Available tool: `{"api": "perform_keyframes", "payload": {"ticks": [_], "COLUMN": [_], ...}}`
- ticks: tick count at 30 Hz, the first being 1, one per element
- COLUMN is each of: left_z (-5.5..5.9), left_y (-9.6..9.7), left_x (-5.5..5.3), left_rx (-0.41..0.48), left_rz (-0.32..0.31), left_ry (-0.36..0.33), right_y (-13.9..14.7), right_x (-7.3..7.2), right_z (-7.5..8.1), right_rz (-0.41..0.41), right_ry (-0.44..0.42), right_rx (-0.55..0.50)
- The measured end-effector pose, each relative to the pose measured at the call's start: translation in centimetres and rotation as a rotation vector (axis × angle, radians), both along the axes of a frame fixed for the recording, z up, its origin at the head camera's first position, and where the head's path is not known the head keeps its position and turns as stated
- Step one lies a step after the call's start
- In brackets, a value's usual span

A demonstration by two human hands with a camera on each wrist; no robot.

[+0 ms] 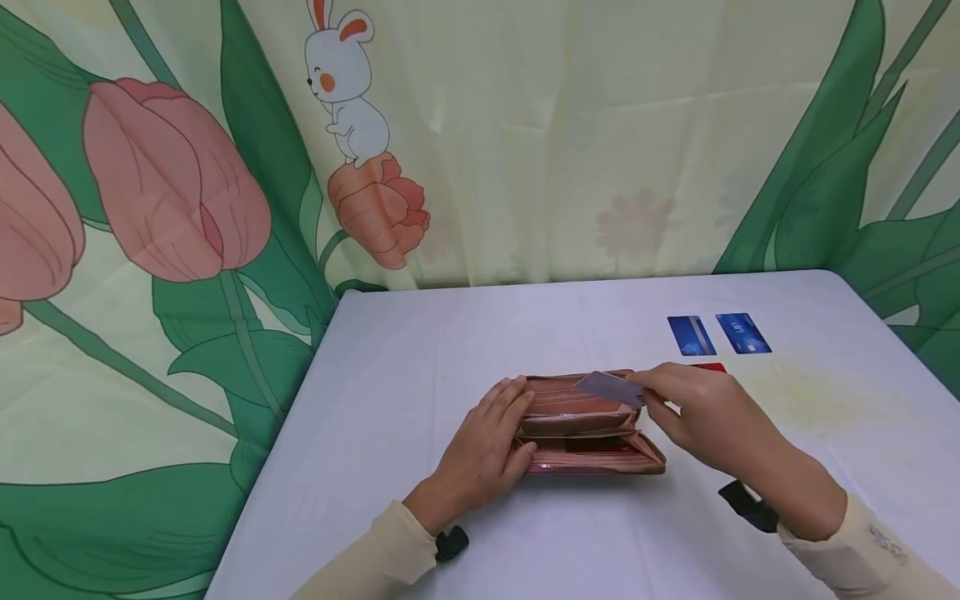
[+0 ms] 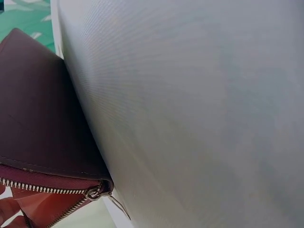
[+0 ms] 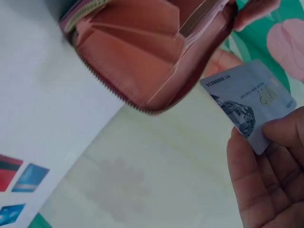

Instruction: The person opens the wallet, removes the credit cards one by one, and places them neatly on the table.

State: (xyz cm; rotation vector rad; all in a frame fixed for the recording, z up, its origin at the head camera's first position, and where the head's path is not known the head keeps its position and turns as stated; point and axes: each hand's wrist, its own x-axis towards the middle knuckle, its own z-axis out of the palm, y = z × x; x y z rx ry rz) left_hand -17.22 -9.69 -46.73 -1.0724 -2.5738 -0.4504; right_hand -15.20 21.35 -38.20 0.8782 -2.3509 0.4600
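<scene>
A pink zip wallet [image 1: 585,423] stands spread apart on the table, its slots and inner pockets facing up. My left hand [image 1: 483,442] grips its left end, fingers over the far side and thumb over the near edge. In my right hand [image 1: 712,417], a silvery VIP card [image 1: 609,388] is pinched between thumb and fingers above the wallet's far right part. The right wrist view shows the card [image 3: 251,102] apart from the zip edge of the wallet [image 3: 137,71]. A dark card [image 1: 597,445] shows inside the near compartment. Only fingertips of the left hand appear in the left wrist view.
Two blue cards, one with a stripe [image 1: 692,336] and one with a chip [image 1: 743,333], lie at the table's back right. A red card [image 1: 709,367] is partly hidden behind my right hand. The white-covered table [image 1: 375,367] meets a printed curtain [image 1: 525,167] behind.
</scene>
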Motion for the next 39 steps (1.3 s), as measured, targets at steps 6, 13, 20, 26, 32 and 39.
{"api": "perform_keyframes", "payload": {"ticks": [6,13,20,26,32,39], "left_z": [-0.1,-0.1,-0.2,-0.1,0.0,0.0], "left_y": [-0.1,-0.3,-0.3,-0.5,-0.6,-0.7], "left_x": [0.1,0.0,-0.2,-0.1,0.0,0.0], "left_rx": [-0.010,-0.001,0.005,0.003,0.007,0.004], "left_rz": [0.006,0.001,0.006,0.011,0.007,0.012], "left_ry": [-0.020,0.011,-0.001,-0.003,-0.001,0.001], "right_y": [1.6,3.8,6.0,8.7,11.5,14.6], "right_x": [0.1,-0.2,-0.4,-1.0,-1.8,-2.6], "right_z": [-0.1,-0.6,-1.1,-2.4,-3.9,-4.8], "right_rz": [-0.091,-0.166,-0.301,-0.431,-0.592,-0.737], "right_ry": [-0.013,-0.012,-0.098,-0.207,-0.409,-0.692], "right_rx": [-0.004,-0.027,-0.061,-0.150,-0.244,-0.333]}}
